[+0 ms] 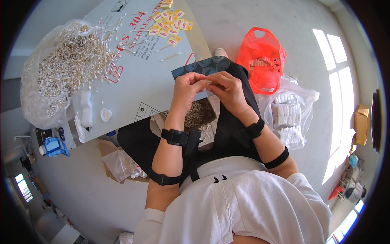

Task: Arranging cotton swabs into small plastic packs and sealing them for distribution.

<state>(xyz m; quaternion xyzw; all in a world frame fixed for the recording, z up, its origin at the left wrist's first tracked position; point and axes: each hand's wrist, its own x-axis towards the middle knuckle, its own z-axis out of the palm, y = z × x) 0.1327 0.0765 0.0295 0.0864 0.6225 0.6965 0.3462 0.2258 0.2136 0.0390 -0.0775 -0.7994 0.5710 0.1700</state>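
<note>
My left hand and my right hand meet over my lap, fingertips pinched together on something small and pale that I cannot make out. Below them, between my knees, sits an open cardboard box with a mass of thin swab-like sticks inside. To the left on the table, a large clear plastic bag spills a heap of cotton swabs. Several small yellow-and-white printed cards lie at the table's far end, with a few loose swabs nearer my hands.
A white printed table carries a small white cup and a white wavy piece. On the floor to the right are a red plastic bag and a clear bag of white bundles. A carton with plastic stands at lower left.
</note>
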